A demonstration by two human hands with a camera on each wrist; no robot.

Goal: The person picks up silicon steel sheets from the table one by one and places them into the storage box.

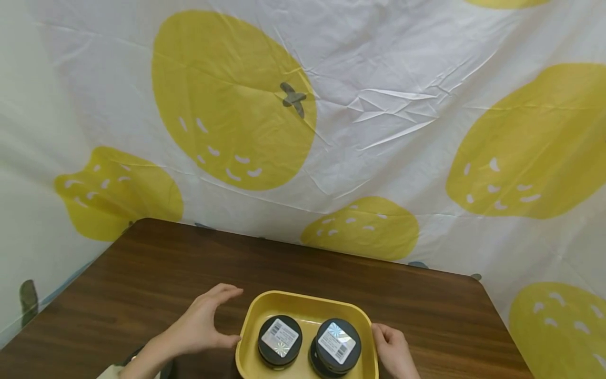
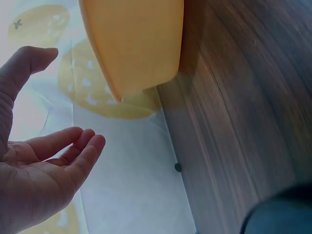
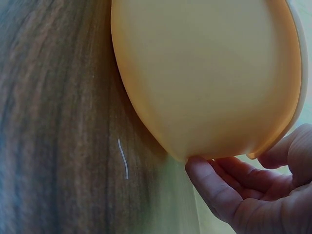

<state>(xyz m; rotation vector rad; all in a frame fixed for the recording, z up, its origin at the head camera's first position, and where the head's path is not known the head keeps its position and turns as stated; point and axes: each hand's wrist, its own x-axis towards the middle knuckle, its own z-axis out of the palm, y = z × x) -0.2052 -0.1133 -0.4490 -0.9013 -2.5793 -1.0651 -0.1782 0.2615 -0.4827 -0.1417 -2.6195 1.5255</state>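
Note:
A yellow rectangular tray (image 1: pixel 303 309) with rounded corners is on the dark wooden table. Inside it are round black-lidded jars with white labels: a left jar (image 1: pixel 280 340) and a right jar (image 1: pixel 338 345), which seems stacked on another. My left hand (image 1: pixel 201 321) is beside the tray's left side, thumb and fingers spread apart. In the left wrist view a gap separates its fingers from the tray wall (image 2: pixel 136 44). At the opposite end my right hand (image 1: pixel 394 345) grips the tray's edge. The right wrist view has its thumb at the rim and fingers against the tray's end.
The wooden table (image 1: pixel 189 263) reaches back to a white cloth (image 1: pixel 402 47) printed with yellow fruit. A dark rounded object (image 2: pixel 285 214) is partly in view near my left wrist. A thin white strand or mark (image 3: pixel 123 158) shows on the table.

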